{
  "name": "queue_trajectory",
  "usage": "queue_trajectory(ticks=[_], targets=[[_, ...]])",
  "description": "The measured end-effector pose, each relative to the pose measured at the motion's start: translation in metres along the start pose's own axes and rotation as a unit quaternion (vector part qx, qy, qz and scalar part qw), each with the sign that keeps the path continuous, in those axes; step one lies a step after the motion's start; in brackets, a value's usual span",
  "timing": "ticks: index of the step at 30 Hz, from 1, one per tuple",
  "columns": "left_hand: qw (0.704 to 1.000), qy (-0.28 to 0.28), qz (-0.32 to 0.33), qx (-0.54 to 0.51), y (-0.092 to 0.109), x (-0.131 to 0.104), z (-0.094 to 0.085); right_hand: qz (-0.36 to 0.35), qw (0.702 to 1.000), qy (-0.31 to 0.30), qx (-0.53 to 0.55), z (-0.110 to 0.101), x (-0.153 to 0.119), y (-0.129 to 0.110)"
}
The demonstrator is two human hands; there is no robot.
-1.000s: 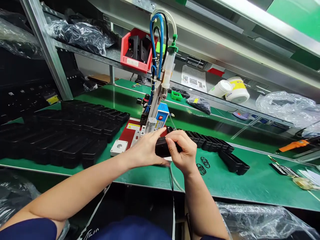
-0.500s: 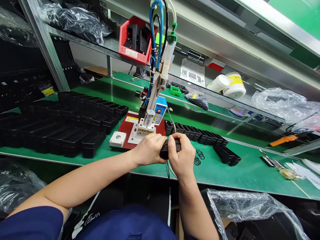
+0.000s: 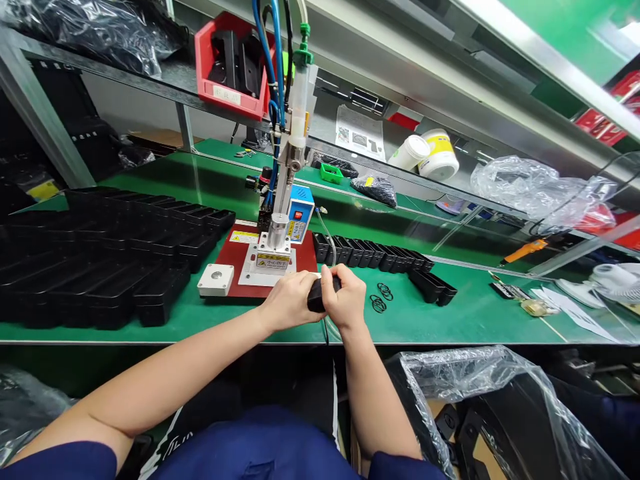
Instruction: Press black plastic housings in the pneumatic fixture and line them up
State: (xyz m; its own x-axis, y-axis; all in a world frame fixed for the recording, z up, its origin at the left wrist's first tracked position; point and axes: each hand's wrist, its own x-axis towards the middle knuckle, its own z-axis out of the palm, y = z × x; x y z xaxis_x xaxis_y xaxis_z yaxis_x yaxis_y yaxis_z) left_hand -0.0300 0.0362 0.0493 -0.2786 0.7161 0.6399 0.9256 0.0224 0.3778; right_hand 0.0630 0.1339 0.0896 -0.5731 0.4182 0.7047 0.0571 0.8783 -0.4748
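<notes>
Relative to the frame one second earlier, both hands sit closer together, and the bench scene has shifted left in my view. Left hand (image 3: 291, 300): curled round the left end of a black box (image 3: 316, 298), gripping it. Right hand (image 3: 347, 297): closed on the right end, thumb laid along the upper side. Fingers cover most of the box, so I cannot fully confirm its shape or facing. Box position: held over the front part of the green bench (image 3: 460, 327), near the front right corner of the red plate (image 3: 245, 291) under the machine (image 3: 280, 233). I note a white block (image 3: 216, 280) at the plate's left front corner. Black rings (image 3: 379, 305) lie to the right of the hands; behind them stands a row of black boxes (image 3: 370, 255).
</notes>
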Motion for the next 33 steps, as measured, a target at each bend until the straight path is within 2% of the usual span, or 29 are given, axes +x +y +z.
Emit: queue_trajectory(ticks=[3, 5, 6, 8, 10, 12, 17, 20, 25, 27, 33], targets=[[0.989, -0.045, -0.076, -0.12, 0.004, 0.0, 0.002, 0.034, 0.997, -0.019, 0.06, -0.012, -0.002, 0.011], [0.958, -0.047, -0.18, -0.22, 0.006, 0.0, 0.004, 0.041, 0.995, 0.024, 0.092, -0.021, -0.011, 0.017], [0.93, -0.031, -0.243, -0.275, 0.007, 0.001, 0.006, 0.036, 0.993, 0.05, 0.097, -0.024, -0.019, 0.019], [0.843, 0.005, -0.357, -0.403, 0.011, 0.001, 0.01, 0.014, 0.994, 0.064, 0.088, -0.026, -0.04, 0.02], [0.737, 0.023, -0.428, -0.523, 0.018, 0.002, 0.016, -0.012, 0.997, 0.02, 0.072, -0.021, -0.065, 0.019], [0.659, 0.016, -0.462, -0.594, 0.028, 0.001, 0.021, -0.018, 0.999, -0.009, 0.046, -0.013, -0.087, 0.018], [0.571, -0.05, -0.516, -0.636, 0.05, -0.007, 0.028, 0.028, 0.998, 0.063, -0.01, -0.005, -0.111, 0.022], [0.55, -0.026, -0.54, -0.637, 0.054, -0.012, 0.03, 0.09, 0.992, 0.087, 0.0, -0.005, -0.113, 0.027], [0.549, 0.036, -0.564, -0.616, 0.061, -0.015, 0.028, 0.21, 0.973, 0.09, 0.044, 0.002, -0.12, 0.03], [0.553, 0.046, -0.564, -0.612, 0.066, -0.015, 0.024, 0.213, 0.972, 0.088, 0.053, 0.003, -0.121, 0.029], [0.571, 0.06, -0.569, -0.588, 0.072, -0.016, 0.016, 0.142, 0.981, 0.131, 0.029, 0.006, -0.121, 0.024]])
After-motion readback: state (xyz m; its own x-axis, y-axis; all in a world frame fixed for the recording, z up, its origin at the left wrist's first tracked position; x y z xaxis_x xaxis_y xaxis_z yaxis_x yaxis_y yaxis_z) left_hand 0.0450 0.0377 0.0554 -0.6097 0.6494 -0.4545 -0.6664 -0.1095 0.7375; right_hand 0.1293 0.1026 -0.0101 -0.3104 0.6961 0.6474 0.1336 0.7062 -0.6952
